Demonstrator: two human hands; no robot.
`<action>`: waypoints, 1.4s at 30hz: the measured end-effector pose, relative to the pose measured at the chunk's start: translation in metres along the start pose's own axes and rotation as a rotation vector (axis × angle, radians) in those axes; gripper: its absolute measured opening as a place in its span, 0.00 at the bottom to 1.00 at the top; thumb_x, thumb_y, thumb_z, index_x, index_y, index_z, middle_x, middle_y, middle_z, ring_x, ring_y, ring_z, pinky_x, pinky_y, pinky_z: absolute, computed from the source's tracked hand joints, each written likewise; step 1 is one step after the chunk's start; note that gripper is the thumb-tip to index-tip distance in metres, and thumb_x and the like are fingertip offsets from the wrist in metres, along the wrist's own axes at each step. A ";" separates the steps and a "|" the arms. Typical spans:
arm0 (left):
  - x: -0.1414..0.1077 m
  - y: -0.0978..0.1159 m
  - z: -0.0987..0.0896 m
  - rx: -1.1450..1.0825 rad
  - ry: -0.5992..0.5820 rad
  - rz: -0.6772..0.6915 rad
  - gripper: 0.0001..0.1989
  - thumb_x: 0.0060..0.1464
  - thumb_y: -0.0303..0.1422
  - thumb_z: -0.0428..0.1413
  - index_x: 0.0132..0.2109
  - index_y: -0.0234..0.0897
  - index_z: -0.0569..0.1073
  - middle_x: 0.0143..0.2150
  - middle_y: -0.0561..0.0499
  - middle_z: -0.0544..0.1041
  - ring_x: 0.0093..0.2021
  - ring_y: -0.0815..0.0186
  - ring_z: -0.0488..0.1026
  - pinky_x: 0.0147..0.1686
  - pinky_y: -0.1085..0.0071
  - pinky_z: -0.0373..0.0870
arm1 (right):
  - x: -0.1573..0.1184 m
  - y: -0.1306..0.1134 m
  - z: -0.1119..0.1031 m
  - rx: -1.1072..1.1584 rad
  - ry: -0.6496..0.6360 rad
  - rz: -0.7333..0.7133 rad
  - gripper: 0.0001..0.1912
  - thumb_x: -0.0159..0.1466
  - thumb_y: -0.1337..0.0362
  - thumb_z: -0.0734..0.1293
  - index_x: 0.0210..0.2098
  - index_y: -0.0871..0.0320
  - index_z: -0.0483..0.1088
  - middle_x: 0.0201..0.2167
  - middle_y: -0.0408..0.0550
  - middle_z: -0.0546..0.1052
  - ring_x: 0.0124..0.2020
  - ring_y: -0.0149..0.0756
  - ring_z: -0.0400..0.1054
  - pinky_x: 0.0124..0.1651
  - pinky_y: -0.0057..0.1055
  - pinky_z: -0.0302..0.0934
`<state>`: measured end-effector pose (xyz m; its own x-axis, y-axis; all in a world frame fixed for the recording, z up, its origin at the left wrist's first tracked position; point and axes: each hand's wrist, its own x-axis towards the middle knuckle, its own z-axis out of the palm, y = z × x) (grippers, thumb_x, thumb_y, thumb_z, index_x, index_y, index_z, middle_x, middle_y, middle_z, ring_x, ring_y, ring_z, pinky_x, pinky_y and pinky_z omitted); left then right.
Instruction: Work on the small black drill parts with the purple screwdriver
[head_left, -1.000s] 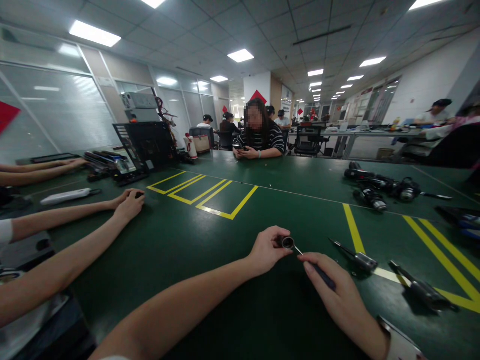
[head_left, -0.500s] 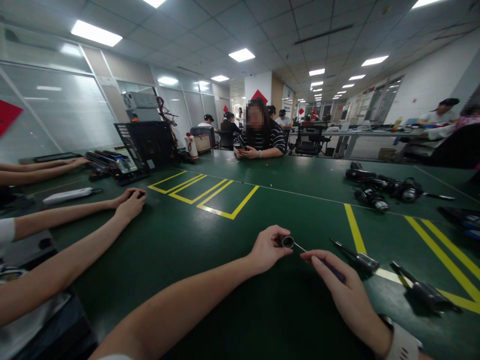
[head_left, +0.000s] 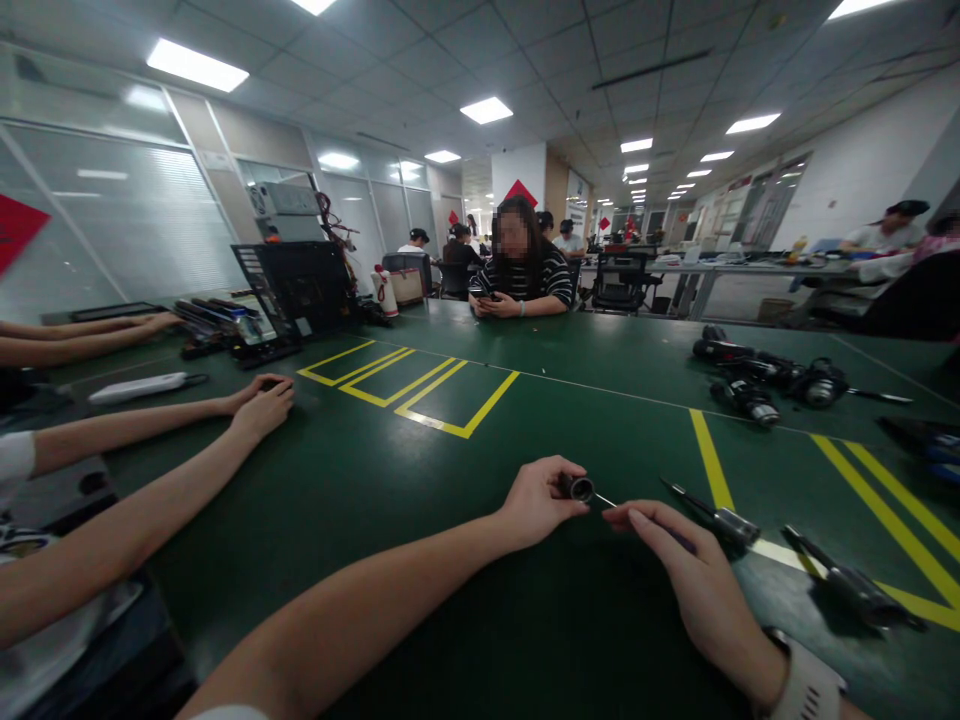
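My left hand [head_left: 536,503] is closed on a short dark metal cylinder [head_left: 580,488], whose hollow round end faces me. In my right hand [head_left: 686,560] is a screwdriver [head_left: 606,500]; its thin bright shaft points left at the side of the cylinder. Whether the tip touches or enters the cylinder cannot be made out. Most of the dark handle is hidden by my fingers. Just beyond my right hand lies a metal tool part with a slim pointed shaft [head_left: 731,526]. A similar, larger part [head_left: 855,590] rests farther right.
Yellow tape outlines [head_left: 469,432] mark the green table [head_left: 360,480]. Black tools [head_left: 750,380] lie at the back right. At left are a co-worker's hands [head_left: 262,400], a white device [head_left: 139,388] and a black case [head_left: 300,285]. A person holding a phone [head_left: 491,297] sits opposite.
The cylinder has shifted slightly right and down in my left hand. Less of the screwdriver's handle shows in my right hand now. The parts on the table lie as before.
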<state>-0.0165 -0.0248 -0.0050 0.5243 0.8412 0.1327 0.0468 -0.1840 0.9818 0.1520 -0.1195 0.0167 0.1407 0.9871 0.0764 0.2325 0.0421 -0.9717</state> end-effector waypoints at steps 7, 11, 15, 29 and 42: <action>0.003 -0.003 -0.003 -0.003 -0.013 0.028 0.20 0.41 0.22 0.63 0.44 0.34 0.70 0.37 0.48 0.76 0.39 0.63 0.74 0.42 0.61 0.71 | -0.003 -0.004 0.002 -0.038 0.010 -0.034 0.17 0.59 0.50 0.63 0.35 0.55 0.76 0.38 0.50 0.79 0.42 0.47 0.71 0.44 0.40 0.65; 0.004 -0.005 -0.005 -0.032 -0.037 0.050 0.20 0.42 0.22 0.62 0.45 0.33 0.70 0.37 0.49 0.75 0.39 0.64 0.74 0.42 0.63 0.71 | -0.005 -0.010 0.003 -0.097 0.001 -0.058 0.17 0.58 0.50 0.63 0.34 0.55 0.77 0.37 0.50 0.79 0.41 0.46 0.72 0.43 0.39 0.66; 0.003 -0.006 -0.004 -0.038 -0.048 0.058 0.20 0.42 0.24 0.63 0.46 0.33 0.70 0.37 0.48 0.76 0.39 0.64 0.74 0.42 0.63 0.70 | -0.005 -0.012 0.004 -0.145 -0.022 -0.079 0.17 0.59 0.51 0.62 0.34 0.55 0.76 0.37 0.50 0.79 0.40 0.46 0.72 0.41 0.39 0.67; 0.004 0.000 -0.003 -0.155 0.074 0.027 0.20 0.39 0.23 0.64 0.42 0.34 0.71 0.36 0.49 0.76 0.38 0.65 0.75 0.43 0.63 0.70 | -0.002 -0.008 0.005 -0.157 -0.047 -0.089 0.16 0.59 0.52 0.62 0.40 0.53 0.75 0.42 0.48 0.78 0.47 0.45 0.70 0.50 0.42 0.63; 0.002 -0.008 -0.003 0.079 -0.003 0.117 0.20 0.42 0.21 0.61 0.45 0.36 0.72 0.47 0.46 0.71 0.43 0.63 0.72 0.40 0.66 0.71 | -0.005 -0.001 0.006 -0.248 0.007 -0.203 0.15 0.61 0.54 0.61 0.35 0.55 0.75 0.36 0.51 0.78 0.39 0.45 0.71 0.42 0.39 0.65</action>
<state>-0.0186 -0.0204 -0.0117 0.5322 0.8103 0.2454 0.0516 -0.3204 0.9459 0.1453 -0.1233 0.0155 0.0737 0.9613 0.2656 0.4840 0.1984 -0.8523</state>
